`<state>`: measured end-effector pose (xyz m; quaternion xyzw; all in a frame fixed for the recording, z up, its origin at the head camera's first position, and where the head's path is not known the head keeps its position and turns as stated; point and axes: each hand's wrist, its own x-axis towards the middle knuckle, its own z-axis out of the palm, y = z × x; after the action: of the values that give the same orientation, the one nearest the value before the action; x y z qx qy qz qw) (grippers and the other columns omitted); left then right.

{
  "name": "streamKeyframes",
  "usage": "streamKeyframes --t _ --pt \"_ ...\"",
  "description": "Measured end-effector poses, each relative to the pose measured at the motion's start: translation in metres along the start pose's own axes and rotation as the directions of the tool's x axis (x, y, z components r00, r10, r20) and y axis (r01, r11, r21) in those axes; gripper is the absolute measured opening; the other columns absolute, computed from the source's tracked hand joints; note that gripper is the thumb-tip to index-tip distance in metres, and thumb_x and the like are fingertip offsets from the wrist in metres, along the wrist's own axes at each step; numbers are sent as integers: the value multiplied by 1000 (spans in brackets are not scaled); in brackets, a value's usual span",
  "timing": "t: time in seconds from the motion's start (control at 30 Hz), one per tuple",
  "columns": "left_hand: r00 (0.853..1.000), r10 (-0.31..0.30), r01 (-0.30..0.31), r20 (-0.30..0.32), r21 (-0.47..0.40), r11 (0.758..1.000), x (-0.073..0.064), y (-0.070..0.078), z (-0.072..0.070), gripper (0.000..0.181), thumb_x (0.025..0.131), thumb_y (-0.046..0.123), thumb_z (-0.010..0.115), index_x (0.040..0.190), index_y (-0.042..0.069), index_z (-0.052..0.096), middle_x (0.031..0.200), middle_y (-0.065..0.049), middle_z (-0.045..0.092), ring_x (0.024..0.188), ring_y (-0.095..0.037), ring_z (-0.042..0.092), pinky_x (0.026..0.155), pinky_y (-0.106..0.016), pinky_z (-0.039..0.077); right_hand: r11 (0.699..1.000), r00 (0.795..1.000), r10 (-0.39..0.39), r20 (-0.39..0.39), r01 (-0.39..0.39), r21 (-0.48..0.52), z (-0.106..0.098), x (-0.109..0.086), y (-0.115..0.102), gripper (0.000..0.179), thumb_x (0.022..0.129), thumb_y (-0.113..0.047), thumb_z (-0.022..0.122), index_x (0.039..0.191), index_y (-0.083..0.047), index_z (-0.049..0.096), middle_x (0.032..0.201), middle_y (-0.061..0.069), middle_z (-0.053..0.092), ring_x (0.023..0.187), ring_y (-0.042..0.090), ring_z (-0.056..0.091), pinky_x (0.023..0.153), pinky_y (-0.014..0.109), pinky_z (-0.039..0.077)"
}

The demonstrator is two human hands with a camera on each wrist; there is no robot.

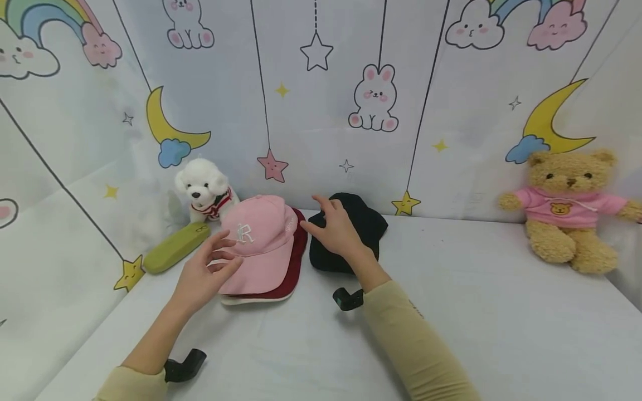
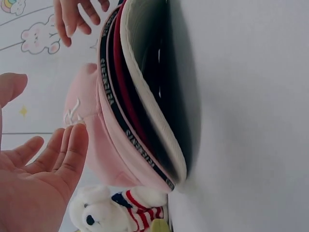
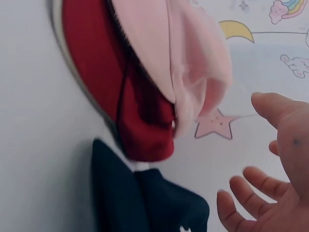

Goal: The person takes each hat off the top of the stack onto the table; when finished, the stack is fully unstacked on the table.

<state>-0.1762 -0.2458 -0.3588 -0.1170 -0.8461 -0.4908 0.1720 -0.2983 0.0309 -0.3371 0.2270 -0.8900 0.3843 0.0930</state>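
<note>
A pink cap (image 1: 261, 228) with a white letter R tops a stack of caps, over a dark red cap (image 1: 297, 262) and a cream-white one (image 1: 256, 301) whose brim edge shows lowest. My left hand (image 1: 203, 275) hovers in front of the pink cap's left side, fingers spread and holding nothing; in the left wrist view a gap separates the fingertips from the brim. Right of the stack lies a black cap (image 1: 358, 228). Above its left part is my right hand (image 1: 337, 225), fingers apart and nothing in them. The right wrist view shows the black cap (image 3: 145, 203) beside the stack.
A white plush dog (image 1: 200, 186) sits behind the stack on the left, with a green case (image 1: 175, 248) in front of it. At the far right a teddy bear (image 1: 569, 214) in a pink hoodie leans against the patterned backdrop (image 1: 321, 111). White cloth covers the table (image 1: 481, 312).
</note>
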Motion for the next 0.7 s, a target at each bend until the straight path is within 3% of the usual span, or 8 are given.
streamKeyframes --t 0.1,0.3,0.43,0.5,0.7 --pt "1000 -19 19 -5 4 1000 -1 -2 -3 62 96 12 70 150 3 41 131 -17 58 102 -5 59 85 -12 47 1000 1000 -11 -4 11 27 5 2 -5 69 96 -36 70 155 -15 40 133 18 48 116 31 55 91 45 53" --pt "996 -92 92 7 53 994 0 -9 -9 67 97 20 70 153 4 36 135 -18 55 111 -26 59 86 -13 46 996 999 -29 -21 31 80 15 5 -12 69 95 -35 70 155 -17 40 139 18 45 116 29 55 88 46 55" --pt "989 -149 146 20 99 984 2 -14 -13 72 98 27 69 155 5 31 140 -20 50 116 -33 57 86 -13 44 990 998 -47 -43 52 128 21 9 -14 68 96 -33 70 155 -17 40 137 19 45 115 30 55 87 45 55" --pt "984 -174 170 26 118 978 2 -17 -15 75 98 29 69 156 6 29 142 -21 48 117 -34 57 88 -17 46 985 997 -57 -45 64 159 25 10 -15 68 96 -31 69 155 -16 39 138 19 45 116 32 54 87 45 55" --pt "967 -248 240 52 134 962 1 -26 -18 82 98 35 68 159 7 21 148 -23 42 123 -38 53 93 -46 50 968 996 -74 -47 83 235 36 14 -21 68 96 -30 69 155 -17 39 133 18 46 111 35 56 82 41 54"
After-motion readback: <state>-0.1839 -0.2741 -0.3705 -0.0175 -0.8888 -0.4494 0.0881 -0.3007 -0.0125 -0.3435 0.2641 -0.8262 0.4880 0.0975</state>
